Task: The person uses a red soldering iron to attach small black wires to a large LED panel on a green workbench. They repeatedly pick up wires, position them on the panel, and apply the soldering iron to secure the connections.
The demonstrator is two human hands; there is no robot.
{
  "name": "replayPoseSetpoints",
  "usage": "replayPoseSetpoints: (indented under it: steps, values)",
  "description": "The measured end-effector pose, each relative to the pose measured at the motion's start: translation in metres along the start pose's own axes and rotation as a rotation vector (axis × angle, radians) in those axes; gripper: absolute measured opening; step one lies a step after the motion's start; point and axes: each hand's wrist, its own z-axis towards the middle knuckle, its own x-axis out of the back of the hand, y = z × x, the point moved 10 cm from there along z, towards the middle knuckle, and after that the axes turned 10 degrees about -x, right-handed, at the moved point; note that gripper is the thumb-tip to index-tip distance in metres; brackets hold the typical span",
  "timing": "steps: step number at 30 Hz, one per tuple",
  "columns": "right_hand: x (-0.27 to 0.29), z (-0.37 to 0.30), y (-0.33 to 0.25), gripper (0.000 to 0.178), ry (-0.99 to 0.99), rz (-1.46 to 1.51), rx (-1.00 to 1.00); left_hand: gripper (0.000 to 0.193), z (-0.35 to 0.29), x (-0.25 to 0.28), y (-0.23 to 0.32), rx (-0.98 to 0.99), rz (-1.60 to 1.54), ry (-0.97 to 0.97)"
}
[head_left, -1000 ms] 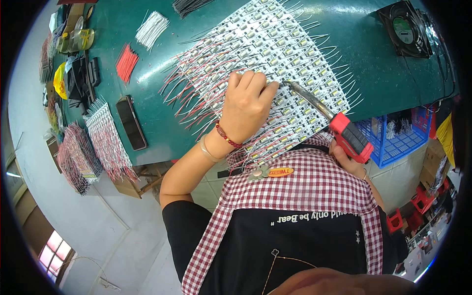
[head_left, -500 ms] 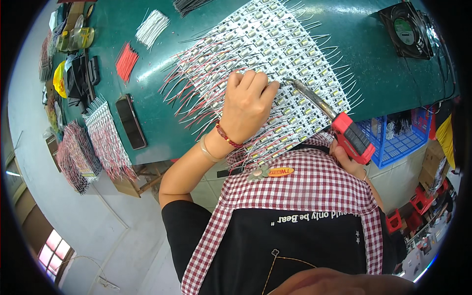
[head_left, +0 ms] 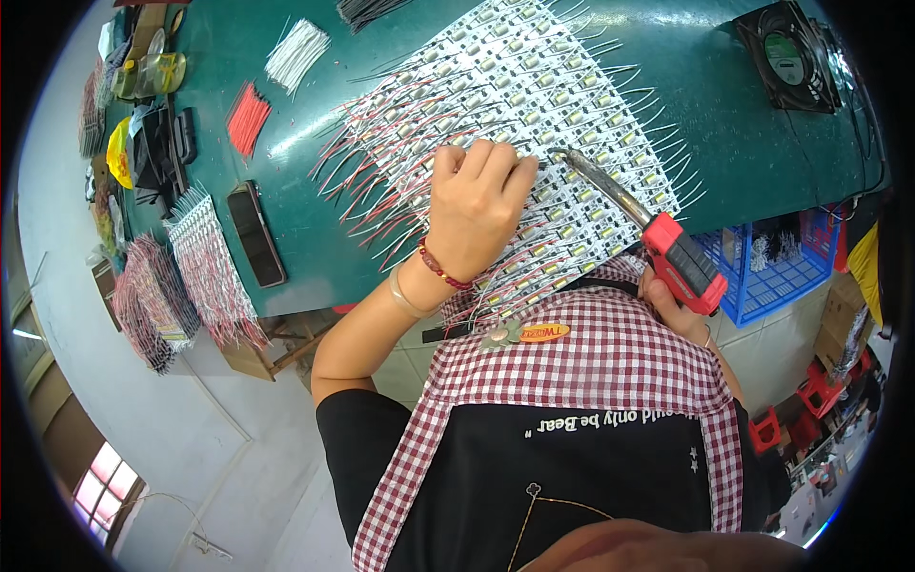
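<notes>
A large panel of white circuit boards (head_left: 591, 112) lies on the green table, with rows of small yellowish parts and thin wires. Red, white and black wires fan out along its left side, and short dark ones stick out on the right. Over the panel's middle, my left hand (head_left: 481, 195) is closed in a pinch; what its fingertips hold is too small and hidden to make out. My right hand (head_left: 675, 310), partly covered, grips a red-and-black soldering iron (head_left: 681, 265). The iron's metal tip points to the panel, close to my left fingertips.
Bundles of red wires (head_left: 248, 120) and white wires (head_left: 297, 55) lie left of the panel. A phone (head_left: 255, 234) and wired boards (head_left: 217, 272) rest farther left. At the far right stands a black fan (head_left: 787, 59); below the table edge sits a blue crate (head_left: 767, 281).
My left hand has shifted very slightly left, still pinched. The soldering iron's tip stays near it, with barely any movement.
</notes>
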Motion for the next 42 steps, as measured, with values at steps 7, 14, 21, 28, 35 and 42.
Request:
replayPoseSetpoints:
  steps: [7, 14, 21, 28, 35, 42]
  values:
    - [-0.005, 0.003, -0.006, 0.014, -0.038, -0.038, -0.007, 0.022, 0.000, 0.001, 0.001, -0.004, -0.039, 0.019]
    - [-0.006, 0.001, 0.003, 0.014, -0.043, -0.113, -0.033, 0.023, -0.001, -0.001, 0.001, -0.016, -0.069, 0.019]
    - [-0.002, 0.000, 0.001, 0.014, -0.007, -0.012, -0.057, 0.022, -0.001, -0.002, -0.001, -0.011, -0.082, 0.021]
    - [-0.003, 0.001, 0.001, 0.014, -0.020, -0.078, -0.022, 0.022, -0.001, -0.002, 0.002, -0.011, -0.058, 0.018]
    - [0.001, -0.003, 0.011, 0.016, 0.007, 0.007, -0.008, 0.021, -0.002, 0.004, 0.001, 0.001, -0.012, 0.026]
    - [0.000, 0.000, 0.006, 0.013, -0.039, 0.214, -0.048, 0.014, -0.001, 0.046, -0.029, 0.220, -0.068, -0.079]
